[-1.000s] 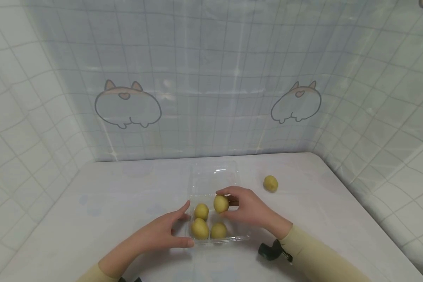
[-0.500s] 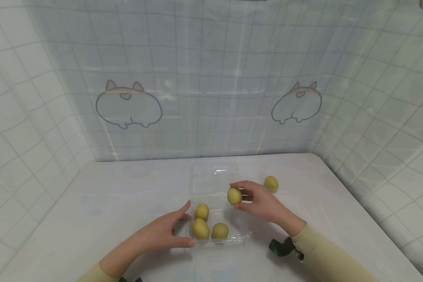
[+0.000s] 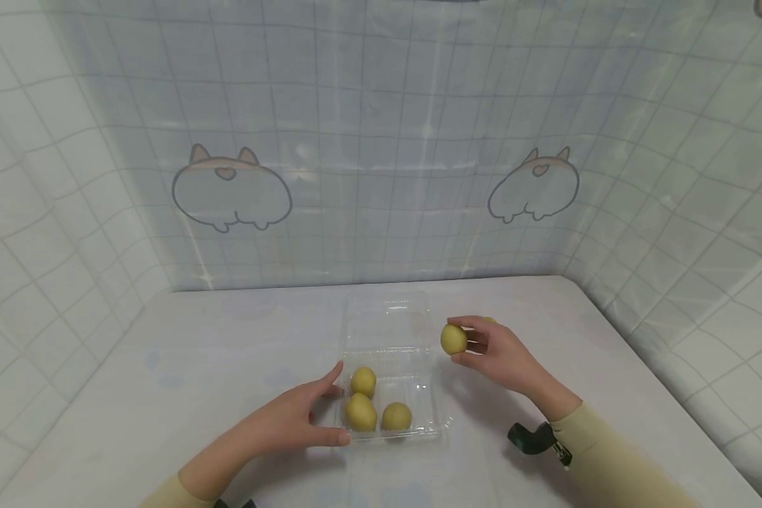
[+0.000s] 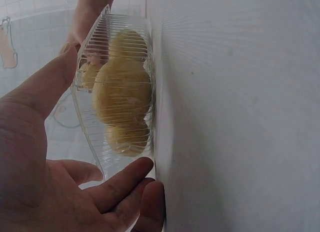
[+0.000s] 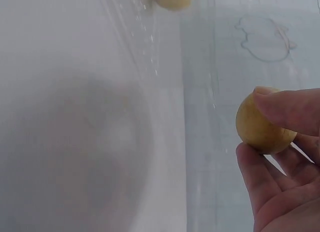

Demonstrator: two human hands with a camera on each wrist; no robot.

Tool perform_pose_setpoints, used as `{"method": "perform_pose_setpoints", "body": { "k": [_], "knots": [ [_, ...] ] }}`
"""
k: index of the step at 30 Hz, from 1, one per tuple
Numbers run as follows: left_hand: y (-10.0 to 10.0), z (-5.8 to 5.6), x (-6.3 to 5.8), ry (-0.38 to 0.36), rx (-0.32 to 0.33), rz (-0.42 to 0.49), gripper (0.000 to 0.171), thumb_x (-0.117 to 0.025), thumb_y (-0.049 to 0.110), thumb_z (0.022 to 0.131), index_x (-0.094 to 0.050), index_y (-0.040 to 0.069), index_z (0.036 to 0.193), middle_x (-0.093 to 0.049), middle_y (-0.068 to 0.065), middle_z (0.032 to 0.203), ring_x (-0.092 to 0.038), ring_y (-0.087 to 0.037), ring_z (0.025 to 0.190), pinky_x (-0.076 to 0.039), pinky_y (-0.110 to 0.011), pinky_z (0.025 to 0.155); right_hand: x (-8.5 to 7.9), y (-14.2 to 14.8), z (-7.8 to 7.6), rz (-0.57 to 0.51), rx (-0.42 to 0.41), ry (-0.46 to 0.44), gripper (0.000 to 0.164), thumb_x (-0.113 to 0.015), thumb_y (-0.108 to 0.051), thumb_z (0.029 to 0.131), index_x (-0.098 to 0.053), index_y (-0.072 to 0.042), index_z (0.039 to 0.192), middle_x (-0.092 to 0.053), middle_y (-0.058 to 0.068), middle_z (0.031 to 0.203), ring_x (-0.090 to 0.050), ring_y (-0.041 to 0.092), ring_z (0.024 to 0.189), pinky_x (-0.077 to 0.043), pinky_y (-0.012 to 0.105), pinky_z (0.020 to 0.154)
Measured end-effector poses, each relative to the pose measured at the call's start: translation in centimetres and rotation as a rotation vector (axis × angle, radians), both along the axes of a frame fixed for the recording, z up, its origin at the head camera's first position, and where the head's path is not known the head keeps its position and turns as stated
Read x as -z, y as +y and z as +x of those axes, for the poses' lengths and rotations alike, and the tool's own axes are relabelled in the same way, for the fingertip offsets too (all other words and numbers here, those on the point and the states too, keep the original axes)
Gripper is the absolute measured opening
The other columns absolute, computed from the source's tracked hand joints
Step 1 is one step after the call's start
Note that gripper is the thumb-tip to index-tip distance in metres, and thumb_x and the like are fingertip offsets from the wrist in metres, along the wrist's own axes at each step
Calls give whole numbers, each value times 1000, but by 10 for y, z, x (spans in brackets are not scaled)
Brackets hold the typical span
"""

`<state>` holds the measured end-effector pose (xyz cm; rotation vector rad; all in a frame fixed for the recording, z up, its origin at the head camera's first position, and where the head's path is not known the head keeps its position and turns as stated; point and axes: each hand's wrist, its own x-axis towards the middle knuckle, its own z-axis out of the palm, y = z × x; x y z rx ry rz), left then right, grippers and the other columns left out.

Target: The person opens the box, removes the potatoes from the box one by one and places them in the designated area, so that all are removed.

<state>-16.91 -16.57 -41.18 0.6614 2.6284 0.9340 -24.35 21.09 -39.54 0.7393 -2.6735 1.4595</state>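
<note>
My right hand (image 3: pixel 500 354) holds a round yellow, lemon-like fruit (image 3: pixel 454 339) between thumb and fingers, raised to the right of a clear plastic box (image 3: pixel 422 395). In the right wrist view, the thumb lies over the fruit (image 5: pixel 262 124) and the fingertips support its lower side. Three similar fruits sit inside the box: one at the back left (image 3: pixel 363 382), one at the front left (image 3: pixel 360 413) and one at the front right (image 3: pixel 396 417). Beside the box's left wall rests my left hand (image 3: pixel 298 416), thumb and fingers spread. The left wrist view shows a fingertip at the box's rim.
The box's clear lid (image 3: pixel 387 324) lies folded back on the white table (image 3: pixel 241 331). Another yellow fruit (image 3: pixel 490 320) is behind my right hand, mostly hidden. A grid-patterned curtain (image 3: pixel 381 169) with cartoon animals hangs around the table's back and sides.
My right hand has carried the yellow fruit from over the box to the right and back, past the box's edge. It now covers most of the loose fruit. The left hand stays put.
</note>
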Motion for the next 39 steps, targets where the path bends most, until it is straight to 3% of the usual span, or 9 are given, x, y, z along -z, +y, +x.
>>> {"method": "perform_pose_setpoints", "body": {
  "k": [12,18,25,31,39],
  "knots": [
    [0,0,0,-12,-2,6,108,-72,61,81,-17,12,159,-56,-4,139,-57,-15,90,-47,-38,84,-7,34,-4,22,99,-8,59,-82,-12,83,-58,-13,136,-57,8,135,-60,31,117,-53,32,86],
    [0,-1,0,-20,-3,9,108,-72,62,81,-17,12,159,-55,-5,140,-58,-16,93,-48,-39,84,-3,50,-11,55,156,-8,61,-83,-19,83,-57,-14,137,-57,8,136,-61,29,117,-53,33,86],
    [0,-1,1,-14,-4,2,108,-72,62,81,-17,12,159,-56,-4,139,-57,-15,92,-48,-37,83,1,67,-17,71,178,-15,61,-79,-11,85,-54,-9,140,-53,13,140,-58,33,120,-53,32,85],
    [0,-2,1,-14,0,6,108,-72,62,81,-17,13,159,-56,-4,139,-57,-15,91,-48,-36,82,2,81,-20,89,206,-28,63,-78,-15,87,-51,-8,143,-51,15,142,-56,34,122,-53,30,85],
    [0,-2,1,-15,-3,7,108,-72,63,81,-17,14,160,-56,-3,139,-57,-15,91,-48,-37,82,8,100,-25,123,266,-61,65,-77,-19,89,-48,-8,145,-48,18,145,-54,35,125,-52,36,88]
  ]
}}
